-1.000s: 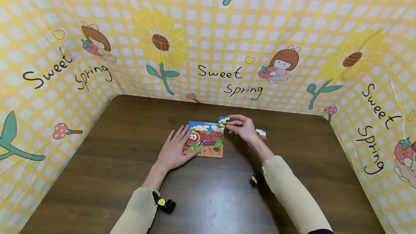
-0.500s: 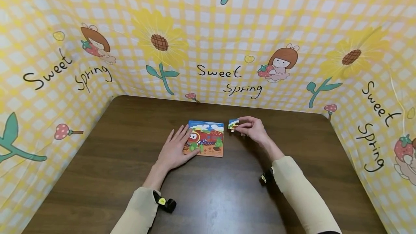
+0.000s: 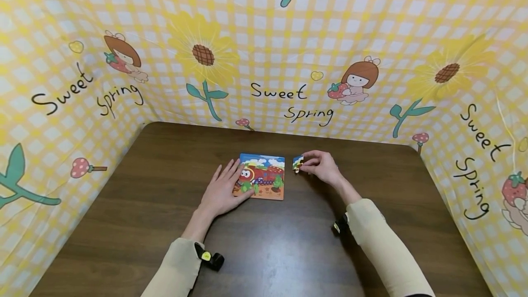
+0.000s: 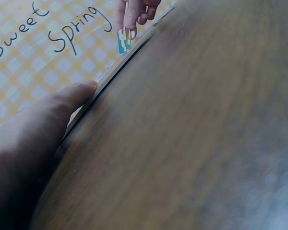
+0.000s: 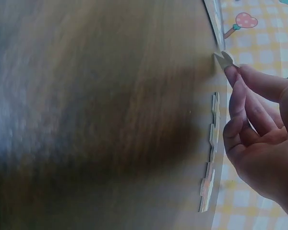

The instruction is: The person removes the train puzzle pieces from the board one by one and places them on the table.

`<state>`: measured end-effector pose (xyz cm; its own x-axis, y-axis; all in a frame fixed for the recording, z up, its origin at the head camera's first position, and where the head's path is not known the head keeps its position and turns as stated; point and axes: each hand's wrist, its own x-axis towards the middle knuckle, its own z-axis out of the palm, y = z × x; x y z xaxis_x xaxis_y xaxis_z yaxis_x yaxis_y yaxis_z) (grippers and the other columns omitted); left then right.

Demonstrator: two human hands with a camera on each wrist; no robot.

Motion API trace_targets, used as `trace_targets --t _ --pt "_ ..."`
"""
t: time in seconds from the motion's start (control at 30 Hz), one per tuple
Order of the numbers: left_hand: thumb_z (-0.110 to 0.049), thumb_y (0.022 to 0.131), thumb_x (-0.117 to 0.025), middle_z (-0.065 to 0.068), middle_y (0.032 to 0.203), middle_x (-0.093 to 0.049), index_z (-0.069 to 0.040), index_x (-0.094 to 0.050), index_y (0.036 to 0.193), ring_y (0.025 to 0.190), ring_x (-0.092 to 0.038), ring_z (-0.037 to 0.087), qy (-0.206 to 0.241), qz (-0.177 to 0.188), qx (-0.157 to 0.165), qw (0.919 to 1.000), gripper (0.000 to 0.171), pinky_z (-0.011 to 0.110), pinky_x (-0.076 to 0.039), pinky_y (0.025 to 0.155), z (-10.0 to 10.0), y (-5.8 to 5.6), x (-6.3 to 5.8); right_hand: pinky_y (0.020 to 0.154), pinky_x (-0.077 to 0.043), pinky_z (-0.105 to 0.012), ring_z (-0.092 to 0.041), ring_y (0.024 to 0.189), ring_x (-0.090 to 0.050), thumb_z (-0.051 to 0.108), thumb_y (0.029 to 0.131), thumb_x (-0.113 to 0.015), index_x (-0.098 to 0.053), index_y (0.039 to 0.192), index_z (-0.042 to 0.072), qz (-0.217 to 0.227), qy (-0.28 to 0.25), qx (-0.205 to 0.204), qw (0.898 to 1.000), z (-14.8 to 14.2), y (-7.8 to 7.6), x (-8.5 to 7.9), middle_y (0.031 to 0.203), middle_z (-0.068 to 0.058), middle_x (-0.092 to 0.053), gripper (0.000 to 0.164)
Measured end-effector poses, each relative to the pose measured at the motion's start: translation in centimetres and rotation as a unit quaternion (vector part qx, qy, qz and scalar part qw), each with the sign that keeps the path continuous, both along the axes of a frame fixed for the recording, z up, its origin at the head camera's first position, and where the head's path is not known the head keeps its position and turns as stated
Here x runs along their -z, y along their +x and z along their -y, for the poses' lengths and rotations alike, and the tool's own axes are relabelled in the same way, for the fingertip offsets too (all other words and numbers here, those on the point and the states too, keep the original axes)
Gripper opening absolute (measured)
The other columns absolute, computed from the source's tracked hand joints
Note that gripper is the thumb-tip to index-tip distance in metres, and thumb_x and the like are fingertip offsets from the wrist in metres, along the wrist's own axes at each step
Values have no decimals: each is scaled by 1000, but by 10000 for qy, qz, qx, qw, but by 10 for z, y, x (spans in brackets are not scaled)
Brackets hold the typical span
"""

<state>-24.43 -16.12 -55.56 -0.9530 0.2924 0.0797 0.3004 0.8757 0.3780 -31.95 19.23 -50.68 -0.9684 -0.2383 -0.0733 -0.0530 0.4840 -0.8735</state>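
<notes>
A jigsaw puzzle point(image 3: 268, 178) with a red train picture lies flat at the middle of the table. My left hand point(image 3: 222, 190) rests on its left side, fingers spread and straight, covering part of the picture. To the right of the puzzle, my right hand point(image 3: 323, 167) pinches a small puzzle piece point(image 3: 297, 162) between thumb and fingers. That piece, blue, white and green in front, is tilted and apart from the puzzle. In the right wrist view, loose puzzle pieces point(image 5: 214, 129) lie flat under the right hand; from the head they are hidden behind it.
The dark wooden table point(image 3: 165, 150) has rounded far corners. A yellow checked cloth point(image 3: 255, 35) with flowers and lettering rises along its back and both sides. Light reflects on the tabletop in front of the puzzle.
My right hand has drawn the puzzle piece away from the puzzle's top right corner, to the right and slightly nearer, and turned it. The left hand stays in place.
</notes>
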Motion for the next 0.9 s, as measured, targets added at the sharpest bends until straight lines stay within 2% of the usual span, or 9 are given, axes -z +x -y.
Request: trace_targets --t 0.13,0.23,0.3,0.37,0.43,0.53,0.7,0.8,0.9 --pt "-75 99 -61 5 186 -21 -16 -30 175 174 -18 29 7 -5 -6 10000 101 60 -9 142 0 1 0 65 -51 -23 -13 81 -72 6 98 -82 -71 136 -4 -297 273 -90 9991 1 0 1 109 -22 -84 41" --pt "-75 100 -60 5 186 -21 -16 -30 175 174 -18 29 4 -1 -4 10000 101 60 -9 142 0 0 0 72 -54 -28 -18 87 -69 8 97 -85 -73 131 -4 -583 603 -186 9963 1 0 1 111 -21 -82 38" --pt "-76 100 -60 5 185 -21 -16 -30 175 174 -18 29 -2 -3 0 10000 101 60 -8 142 0 0 0 82 -58 -37 -26 97 -69 12 96 -87 -75 129 -2 -842 930 -251 9918 0 0 2 116 -20 -80 38" --pt "-76 100 -60 4 186 -21 -16 -29 175 174 -18 29 -14 -3 2 10000 101 60 -8 142 0 0 0 100 -57 -52 -36 114 -67 17 95 -88 -77 127 -1 -1174 1305 -331 9839 0 0 3 125 -21 -76 39" --pt "-76 100 -60 5 186 -21 -16 -29 175 174 -18 29 -2 6 0 10000 101 60 -8 142 -1 0 -1 115 -47 -66 -44 131 -61 21 94 -89 -78 126 0 -1458 1615 -405 9752 -1 0 4 137 -22 -72 39" --pt "-75 100 -60 5 185 -22 -16 -30 175 174 -18 29 23 8 0 10000 101 60 -8 142 -1 0 -1 124 -32 -76 -49 146 -51 27 94 -89 -79 123 1 -1839 2036 -498 9603 -2 0 6 150 -24 -65 40" --pt "-75 100 -60 5 185 -22 -16 -30 175 174 -18 29 21 22 12 10000 101 60 -8 142 -1 0 -1 131 -28 -73 -47 153 -48 31 95 -89 -79 124 2 -2058 2572 -651 9420 -3 0 8 160 -24 -59 43" --pt "-75 100 -60 5 186 -21 -16 -29 175 174 -17 29 8 30 19 10000 101 60 -8 142 0 0 -1 133 -27 -71 -47 155 -47 32 96 -87 -79 127 2 -2012 2744 -744 9374 -3 -1 7 162 -24 -57 44" --pt "-75 100 -60 5 186 -21 -16 -29 176 174 -17 29 -3 27 16 10000 101 60 -8 142 0 -1 0 132 -32 -69 -48 154 -48 31 99 -84 -77 132 1 -1924 2832 -834 9359 -2 -3 7 163 -26 -56 45"
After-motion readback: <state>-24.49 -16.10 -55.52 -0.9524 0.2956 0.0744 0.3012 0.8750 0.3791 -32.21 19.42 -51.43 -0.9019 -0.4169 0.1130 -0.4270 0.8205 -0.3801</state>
